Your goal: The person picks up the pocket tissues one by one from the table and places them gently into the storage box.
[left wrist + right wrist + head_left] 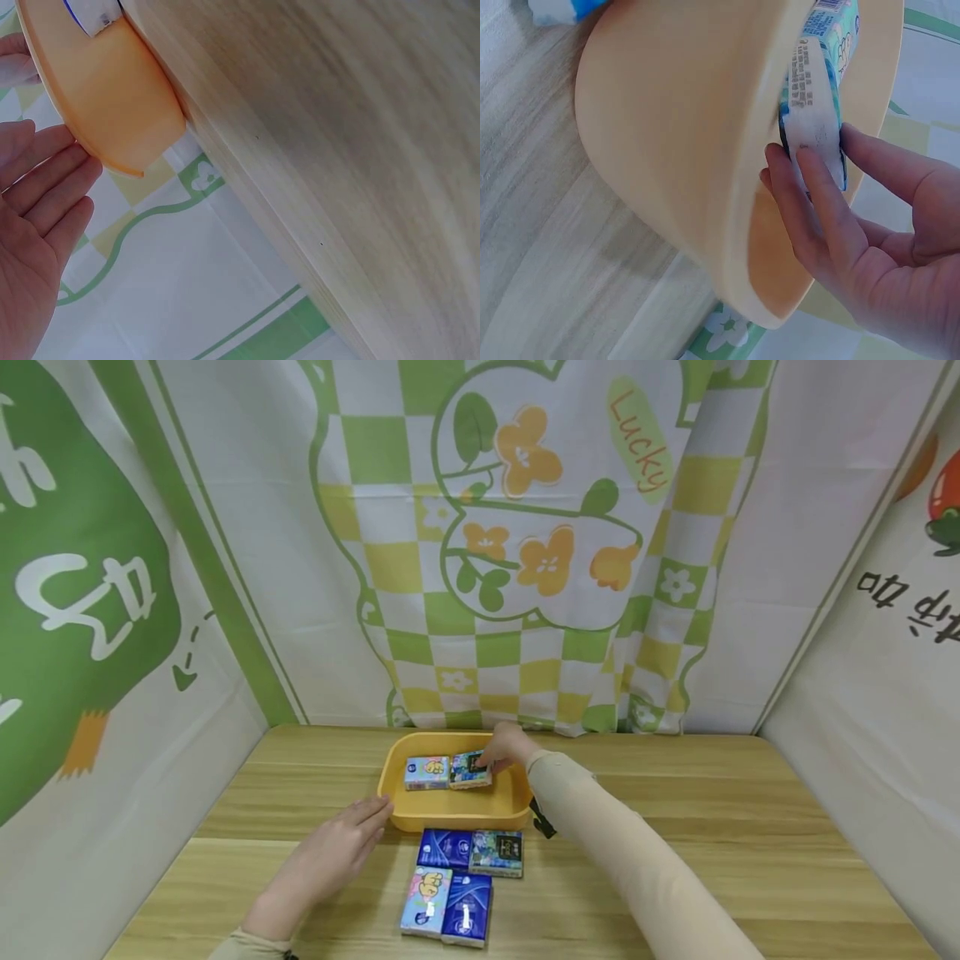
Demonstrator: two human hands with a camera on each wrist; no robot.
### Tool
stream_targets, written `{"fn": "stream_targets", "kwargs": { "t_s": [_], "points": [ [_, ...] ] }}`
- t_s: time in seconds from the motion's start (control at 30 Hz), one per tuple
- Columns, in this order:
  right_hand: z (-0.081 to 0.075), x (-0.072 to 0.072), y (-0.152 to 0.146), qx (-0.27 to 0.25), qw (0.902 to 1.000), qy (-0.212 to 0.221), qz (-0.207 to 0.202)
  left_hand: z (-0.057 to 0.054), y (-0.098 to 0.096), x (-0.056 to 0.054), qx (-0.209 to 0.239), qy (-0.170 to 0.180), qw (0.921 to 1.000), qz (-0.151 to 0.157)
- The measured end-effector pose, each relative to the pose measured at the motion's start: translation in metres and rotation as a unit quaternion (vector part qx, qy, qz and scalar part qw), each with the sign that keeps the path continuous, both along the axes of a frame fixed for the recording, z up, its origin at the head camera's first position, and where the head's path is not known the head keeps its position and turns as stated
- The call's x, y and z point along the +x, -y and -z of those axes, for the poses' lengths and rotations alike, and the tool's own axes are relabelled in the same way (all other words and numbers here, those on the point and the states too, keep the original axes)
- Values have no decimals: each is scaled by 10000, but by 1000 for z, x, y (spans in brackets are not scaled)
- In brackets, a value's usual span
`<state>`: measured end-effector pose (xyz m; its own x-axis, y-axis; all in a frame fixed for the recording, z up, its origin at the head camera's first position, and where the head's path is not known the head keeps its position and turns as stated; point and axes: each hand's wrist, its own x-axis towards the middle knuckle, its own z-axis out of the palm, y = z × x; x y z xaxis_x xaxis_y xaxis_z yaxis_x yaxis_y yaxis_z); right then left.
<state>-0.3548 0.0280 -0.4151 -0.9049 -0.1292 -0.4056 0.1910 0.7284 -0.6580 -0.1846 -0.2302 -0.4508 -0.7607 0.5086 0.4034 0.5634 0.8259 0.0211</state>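
My right hand (510, 747) reaches into the yellow plastic bin (457, 822). Its thumb and fingers pinch the end of a tissue pack (469, 770) with a dark label on a blue-green floral print. In the right wrist view that same tissue pack (814, 124) sits between thumb and fingertips, inside the rim. Beside it in the bin lies a light blue and pink tissue pack (426, 773). My left hand (341, 845) is at the bin's left front corner; in the left wrist view its straight fingers (56, 176) lie against the rim.
In front of the bin, several tissue packs lie close together: a dark blue pack (444, 848), a floral pack (498, 853), a light blue pack (427, 902) and another dark blue pack (467, 910). A printed curtain (525, 677) hangs behind the wooden table (697, 810).
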Motion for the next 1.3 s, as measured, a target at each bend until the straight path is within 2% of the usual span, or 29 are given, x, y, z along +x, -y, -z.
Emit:
{"fn": "stream_targets", "kwargs": {
  "t_s": [0.57,0.87,1.07,1.3],
  "points": [
    [2,4,2,-317,9993,-16,217,0,-1,0,3,61,10000,-40],
    [2,7,2,-352,9992,-114,151,0,-1,0,14,61,10000,-56],
    [4,7,3,-542,9980,-55,330,1,0,1,24,82,9999,-81],
    [5,7,3,-429,9986,-71,287,2,-1,-1,56,34,10000,-60]
  ]
}}
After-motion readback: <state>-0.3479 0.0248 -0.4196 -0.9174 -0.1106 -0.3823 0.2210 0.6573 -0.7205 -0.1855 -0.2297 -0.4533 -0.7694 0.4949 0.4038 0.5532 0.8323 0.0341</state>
